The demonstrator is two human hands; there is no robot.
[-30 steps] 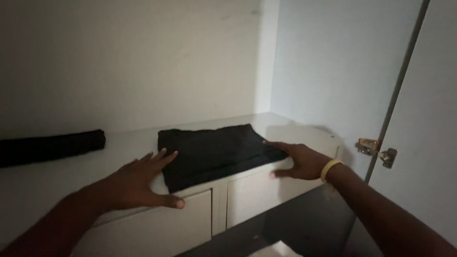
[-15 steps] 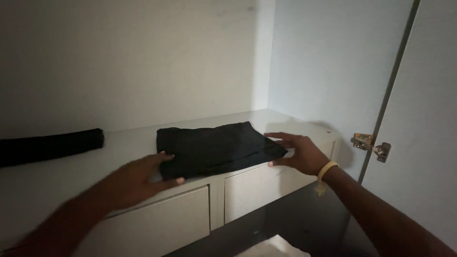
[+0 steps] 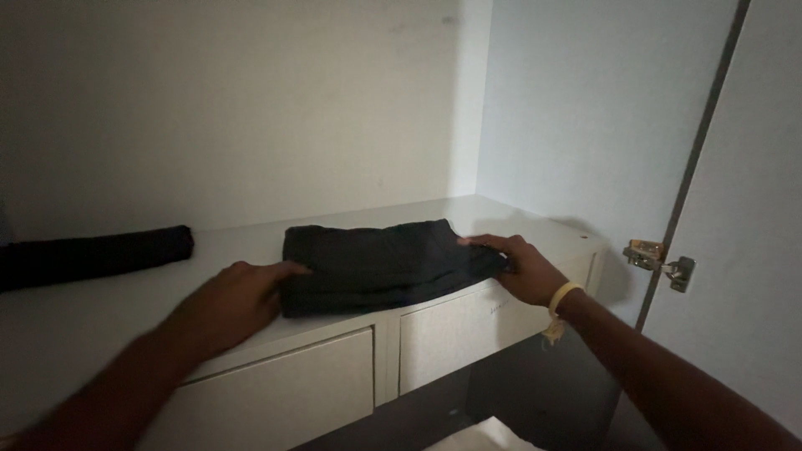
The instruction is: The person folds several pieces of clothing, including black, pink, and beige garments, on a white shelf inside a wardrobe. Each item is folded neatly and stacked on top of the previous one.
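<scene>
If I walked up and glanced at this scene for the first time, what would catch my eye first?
Most likely the folded black cloth garment lying on the pale wardrobe shelf, with the left hand at its left edge and the right hand on its right end. Next, a rolled dark cloth lies further left on the same shelf. A metal hinge glints on the door at right.

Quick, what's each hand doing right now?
Left hand: open, flat against the left edge of the folded black cloth.
Right hand: open, fingers resting on the cloth's right edge.
</scene>
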